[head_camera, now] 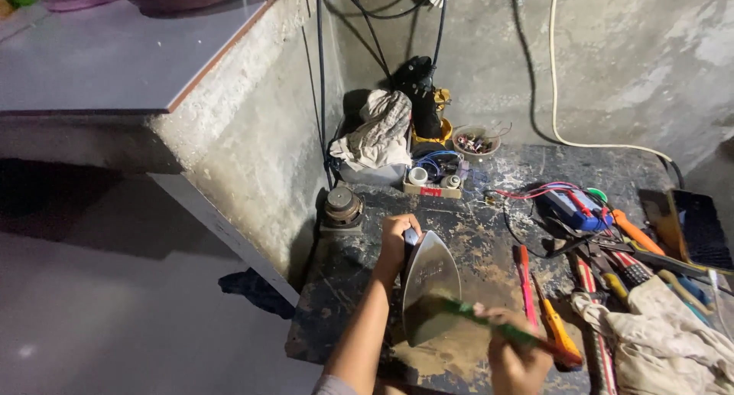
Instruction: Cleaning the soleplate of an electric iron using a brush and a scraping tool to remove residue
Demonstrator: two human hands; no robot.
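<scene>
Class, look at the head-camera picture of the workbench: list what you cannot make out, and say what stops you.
- Iron: the handle side is hidden behind its metal soleplate and the left hand.
- Green-handled tool: its working tip is blurred against the soleplate.
- Right hand: its lower part is cut off by the bottom edge.
- Small bowl: its contents are too small to tell.
- Tools under the cloth: partly covered.

A rough grey concrete wall (612, 51) rises behind a scarred, paint-spattered dark workbench (474, 234), with black cables (321, 66) and one white cord (552, 66) hanging down it. To the left, a smooth grey slab shelf (99, 58) juts out above a dim grey floor (115, 303).
</scene>
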